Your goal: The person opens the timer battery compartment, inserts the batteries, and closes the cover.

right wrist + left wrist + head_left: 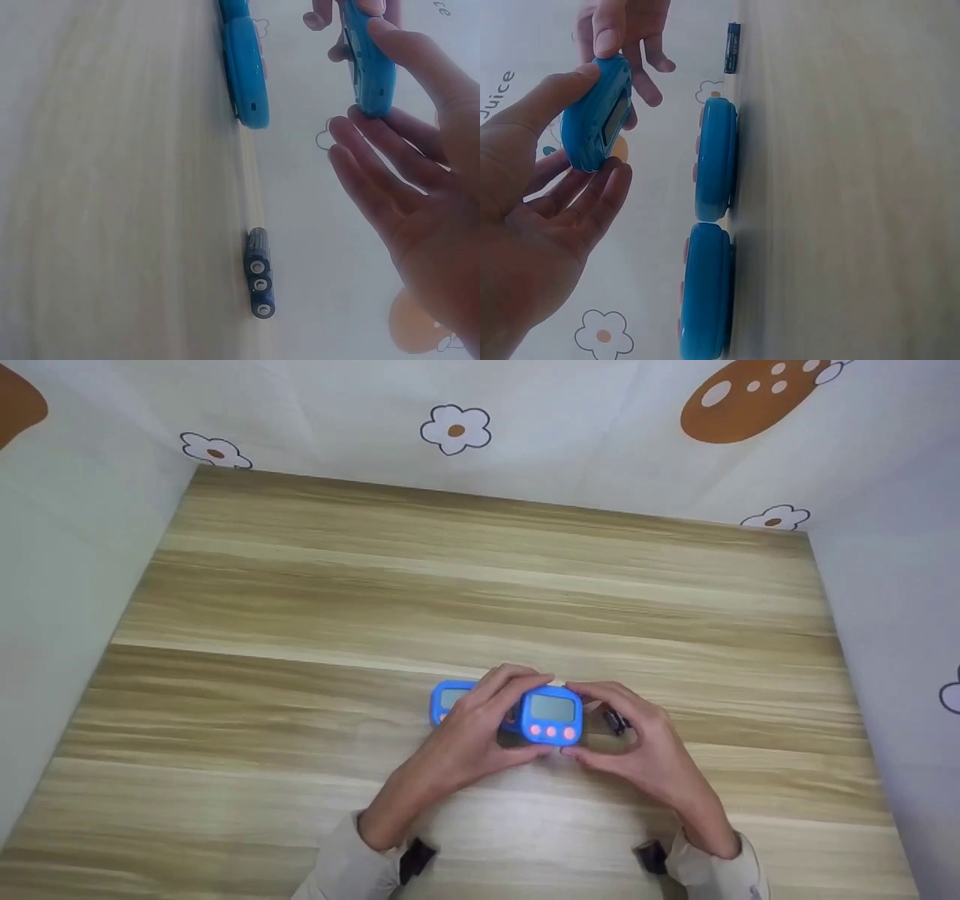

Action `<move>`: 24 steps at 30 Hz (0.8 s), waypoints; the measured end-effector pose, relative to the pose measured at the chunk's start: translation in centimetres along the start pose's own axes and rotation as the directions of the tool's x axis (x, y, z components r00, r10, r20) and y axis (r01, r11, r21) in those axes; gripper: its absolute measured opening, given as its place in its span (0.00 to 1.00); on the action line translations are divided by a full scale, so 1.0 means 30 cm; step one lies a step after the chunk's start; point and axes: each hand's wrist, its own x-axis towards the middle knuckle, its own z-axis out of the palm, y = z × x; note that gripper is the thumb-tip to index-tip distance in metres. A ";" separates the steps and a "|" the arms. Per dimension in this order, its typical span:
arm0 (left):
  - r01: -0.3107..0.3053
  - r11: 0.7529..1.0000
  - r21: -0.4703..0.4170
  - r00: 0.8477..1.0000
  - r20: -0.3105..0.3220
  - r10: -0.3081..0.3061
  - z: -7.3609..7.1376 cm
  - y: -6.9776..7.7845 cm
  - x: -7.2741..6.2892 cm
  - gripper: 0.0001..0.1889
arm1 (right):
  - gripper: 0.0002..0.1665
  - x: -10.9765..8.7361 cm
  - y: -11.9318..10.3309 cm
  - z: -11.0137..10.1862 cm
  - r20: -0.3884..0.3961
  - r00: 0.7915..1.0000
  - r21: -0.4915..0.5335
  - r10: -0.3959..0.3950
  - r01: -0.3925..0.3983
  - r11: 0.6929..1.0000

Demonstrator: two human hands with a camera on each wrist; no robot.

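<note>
Both hands hold one blue digital timer (552, 717) above the table, its grey screen and three orange buttons turned up toward the head camera. The left hand (472, 727) pinches it between thumb and fingers on one side. On the opposite side, the right hand (649, 739) grips its edges the same way. Below, two more blue timers, a nearer one (705, 292) and a farther one (716, 161), lie end to end on the table in the left wrist view. From above, the left hand partly hides them.
Several dark AAA-looking batteries (259, 281) lie side by side on the wood-grain table (450, 570), just beneath the right hand. White printed cloth walls (570, 427) with flower drawings border the table at the back and sides.
</note>
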 end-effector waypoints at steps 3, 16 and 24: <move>0.005 1.000 -0.010 1.000 0.007 -0.005 0.000 -0.003 -0.003 0.39 | 0.40 -0.004 0.002 -0.001 -0.001 1.000 0.002 0.009 -0.009 1.000; 0.038 0.999 0.001 0.997 0.060 -0.038 -0.003 -0.008 -0.005 0.35 | 0.40 -0.012 0.005 0.003 -0.003 1.000 0.007 0.005 -0.005 1.000; 0.038 0.999 0.009 0.998 0.053 -0.038 -0.001 -0.005 -0.009 0.35 | 0.38 -0.011 0.000 0.002 0.014 0.999 0.014 0.031 -0.031 0.999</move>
